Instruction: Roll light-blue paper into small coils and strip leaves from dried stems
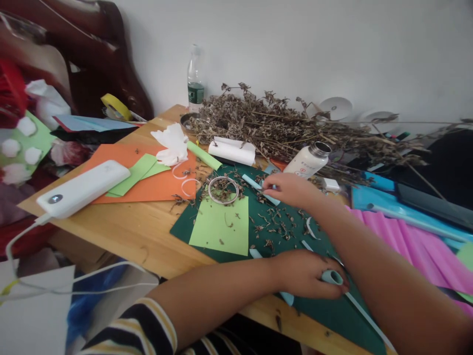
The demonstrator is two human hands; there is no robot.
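"Where's the rolled tube (327, 276)?"

"At about four o'clock, taking the middle of the dark green mat (328, 318) as the clock's centre. The left hand (306, 272) is curled round it, and one open end pokes out toward us."

"Why hold it that way?"

"My guess is that wrapped fingers stop the paper from unrolling without flattening it — the mouth looks round."

"And the right hand (290, 190)?"

"Apart from the left, near twelve o'clock. Its fingertips are drawn together at a slim blue roll (250, 181) that lies slantwise on the mat. Whether they grip it or only touch it I can't tell, as the hand covers that spot."

"What about the light green sheet (221, 229) at nine?"

"It lies flat, with a pale ring (223, 202) over its upper edge at ten. The ring may help weight it down, or that may be chance."

"And the dried stems (254, 116)?"

"Heaped beyond the mat at twelve, along the back of the bench (155, 222), probably to leave room in front. Leaf crumbs (269, 245) litter the mat, though."

"How does the tube itself look?"

"Pale blue-green and hollow — paper, I'd say — with a shaded inside. The fist hides most of its length."
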